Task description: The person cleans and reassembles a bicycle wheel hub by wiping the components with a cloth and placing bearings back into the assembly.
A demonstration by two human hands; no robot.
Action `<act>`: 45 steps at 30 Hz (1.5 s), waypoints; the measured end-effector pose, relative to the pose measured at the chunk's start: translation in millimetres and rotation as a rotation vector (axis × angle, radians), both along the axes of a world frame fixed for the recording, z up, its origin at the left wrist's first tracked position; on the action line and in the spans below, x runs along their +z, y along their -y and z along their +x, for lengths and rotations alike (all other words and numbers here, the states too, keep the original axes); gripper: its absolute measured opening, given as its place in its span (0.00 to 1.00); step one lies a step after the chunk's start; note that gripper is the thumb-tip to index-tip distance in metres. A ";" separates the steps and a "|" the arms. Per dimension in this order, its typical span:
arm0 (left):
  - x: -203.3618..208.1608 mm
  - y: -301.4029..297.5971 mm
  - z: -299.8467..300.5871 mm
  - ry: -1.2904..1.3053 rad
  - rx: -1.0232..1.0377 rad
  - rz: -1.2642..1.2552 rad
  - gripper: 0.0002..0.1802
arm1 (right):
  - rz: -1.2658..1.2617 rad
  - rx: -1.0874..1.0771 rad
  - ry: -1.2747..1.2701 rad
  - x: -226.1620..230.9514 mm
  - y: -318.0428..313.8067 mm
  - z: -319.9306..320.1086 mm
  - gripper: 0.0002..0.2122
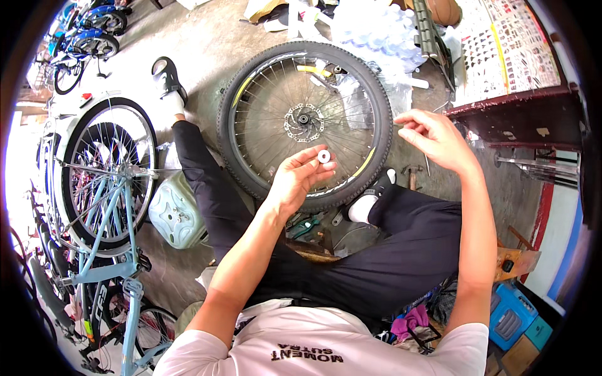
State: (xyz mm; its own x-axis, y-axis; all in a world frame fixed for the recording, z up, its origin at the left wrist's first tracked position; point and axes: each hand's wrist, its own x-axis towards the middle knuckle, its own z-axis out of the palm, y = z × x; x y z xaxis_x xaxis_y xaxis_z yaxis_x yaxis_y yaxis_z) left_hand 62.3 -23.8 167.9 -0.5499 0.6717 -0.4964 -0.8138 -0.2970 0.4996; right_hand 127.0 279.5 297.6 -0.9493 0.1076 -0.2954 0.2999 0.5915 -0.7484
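Observation:
A bicycle wheel [384, 119] with a black knobby tyre lies flat on the floor between my legs. At its middle, a brake disc [303, 133] surrounds the hub. Above the near part of the spokes, my left hand [300, 177] pinches a small pale ring-shaped piece [323, 156] with a hole in its centre, between thumb and fingers. My right hand [437, 141] hovers just right of the tyre. Its fingers are loosely bent, with the thumb apart, and nothing shows in them.
Green-handled pliers [306, 225] lie near my lap, and a hammer [412, 178] beside my right foot. To the left are a pale plastic stool [177, 213] and an upturned light-blue bicycle [100, 274]. A dark red bench [520, 116] stands right; clear plastic wrapping [370, 31] lies beyond the wheel.

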 end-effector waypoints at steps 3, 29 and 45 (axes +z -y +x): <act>7.7 -4.4 6.2 -0.020 0.017 -0.004 0.19 | 0.065 -0.013 -0.092 9.0 -0.6 3.9 0.14; 82.1 -32.9 26.0 -0.197 0.118 -0.013 0.27 | -0.024 0.225 -0.355 0.4 98.5 8.9 0.18; 109.7 -42.6 39.8 -0.037 0.306 -0.092 0.23 | -0.081 0.012 -0.520 -12.6 118.0 8.2 0.17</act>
